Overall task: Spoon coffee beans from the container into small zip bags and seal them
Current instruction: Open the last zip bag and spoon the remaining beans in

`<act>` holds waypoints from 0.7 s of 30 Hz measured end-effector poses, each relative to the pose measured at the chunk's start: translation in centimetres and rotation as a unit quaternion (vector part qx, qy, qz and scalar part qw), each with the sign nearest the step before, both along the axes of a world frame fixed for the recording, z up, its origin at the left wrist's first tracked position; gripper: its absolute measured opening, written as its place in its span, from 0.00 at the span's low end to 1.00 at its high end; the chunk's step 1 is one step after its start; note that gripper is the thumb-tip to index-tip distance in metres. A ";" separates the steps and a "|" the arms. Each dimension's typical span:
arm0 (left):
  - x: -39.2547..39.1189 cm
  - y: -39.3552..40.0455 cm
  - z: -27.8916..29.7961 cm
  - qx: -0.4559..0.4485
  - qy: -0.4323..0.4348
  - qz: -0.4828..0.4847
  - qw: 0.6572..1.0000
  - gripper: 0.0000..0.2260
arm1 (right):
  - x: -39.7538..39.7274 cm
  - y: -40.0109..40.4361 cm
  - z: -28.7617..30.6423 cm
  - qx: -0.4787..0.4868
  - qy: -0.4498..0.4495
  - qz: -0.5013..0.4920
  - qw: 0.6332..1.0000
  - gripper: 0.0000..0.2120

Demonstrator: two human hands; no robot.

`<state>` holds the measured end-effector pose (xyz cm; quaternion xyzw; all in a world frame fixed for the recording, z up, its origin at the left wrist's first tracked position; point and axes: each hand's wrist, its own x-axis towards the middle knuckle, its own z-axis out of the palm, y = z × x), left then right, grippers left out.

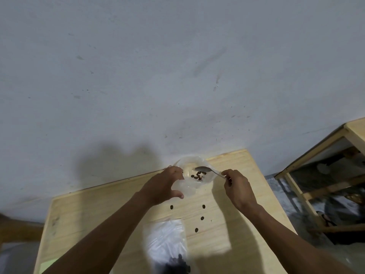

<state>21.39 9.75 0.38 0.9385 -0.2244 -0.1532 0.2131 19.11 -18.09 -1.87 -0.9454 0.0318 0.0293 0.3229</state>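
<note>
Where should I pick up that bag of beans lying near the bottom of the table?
Probably pinch the bag at its empty, flat far end, coming from above. The beans sit bunched at the near end, so they would hang at the bottom and not spill.

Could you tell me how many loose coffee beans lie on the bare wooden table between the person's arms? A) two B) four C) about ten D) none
B: four loose coffee beans lie singly on the wooden table, nearer the person than the container over which the right hand holds the spoon.
</note>
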 end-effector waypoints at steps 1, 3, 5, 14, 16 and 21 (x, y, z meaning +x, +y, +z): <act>-0.1 0.2 -0.2 -0.003 -0.011 -0.006 1.000 0.24 | -0.2 -0.2 -0.2 -0.011 -0.001 0.005 1.000 0.15; -0.4 0.5 -0.4 0.000 -0.051 -0.032 0.998 0.22 | -0.5 -0.3 -0.4 -0.043 0.004 0.015 0.999 0.15; -0.6 0.6 -0.3 -0.003 -0.089 -0.053 0.995 0.20 | -0.7 -0.1 -0.3 -0.084 0.017 0.029 0.996 0.15; -0.9 -0.1 0.0 0.008 -0.082 -0.068 0.994 0.21 | -0.6 1.2 0.0 0.023 -0.015 0.027 0.999 0.19; -0.9 0.2 -0.3 0.015 -0.070 -0.068 0.995 0.21 | -0.6 1.5 0.0 0.063 0.025 0.010 0.998 0.19; -1.0 0.5 -0.6 0.029 -0.059 -0.060 0.996 0.22 | -1.4 1.4 -0.4 0.050 0.051 -0.019 0.997 0.14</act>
